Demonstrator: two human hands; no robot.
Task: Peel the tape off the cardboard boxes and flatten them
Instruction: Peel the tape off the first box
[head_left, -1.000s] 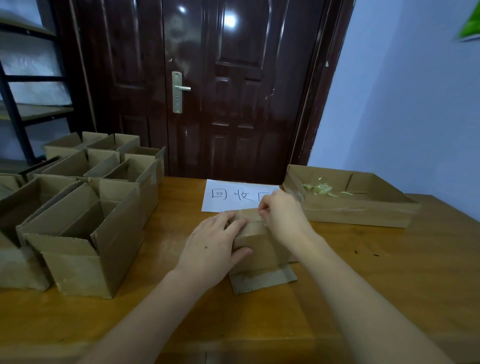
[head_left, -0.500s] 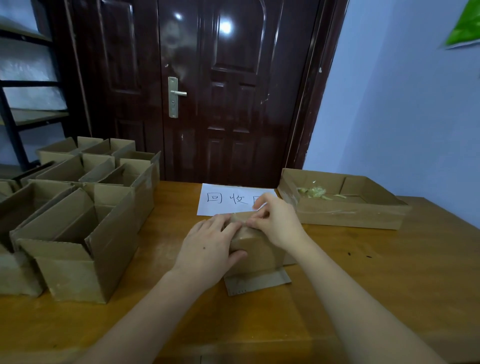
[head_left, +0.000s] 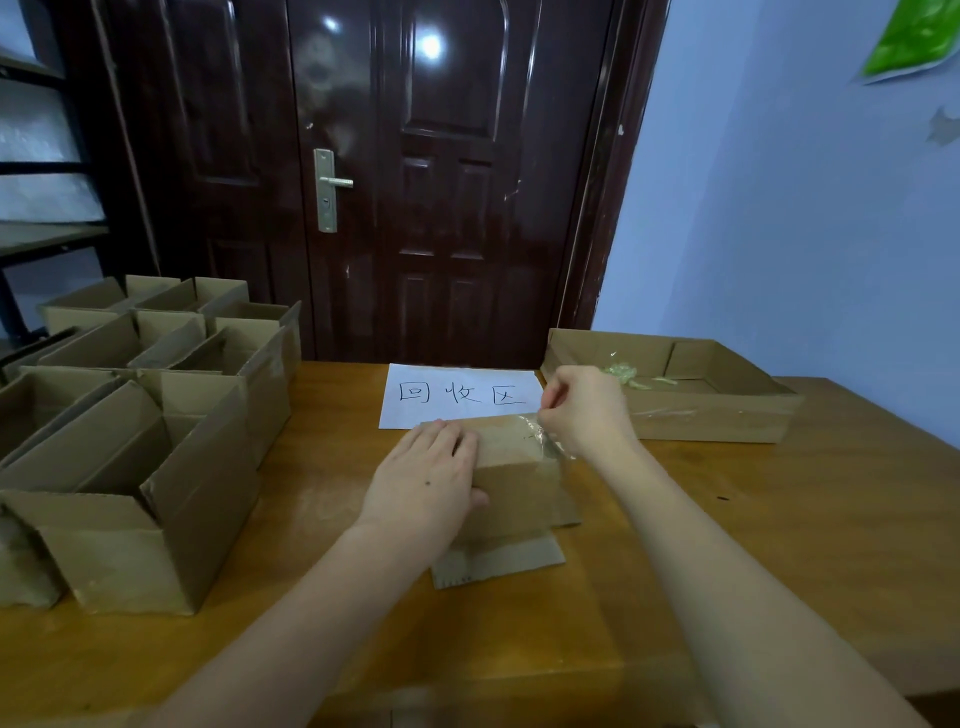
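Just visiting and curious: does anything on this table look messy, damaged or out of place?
Only small things. Crumpled clear tape scraps lie in the shallow cardboard tray on the right. On the small box at the centre, a tape strip is half lifted where the right hand pinches it.

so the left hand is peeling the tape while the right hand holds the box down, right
Not quite, the hands are swapped. In the head view the right hand pinches the tape and the left hand holds the box down.
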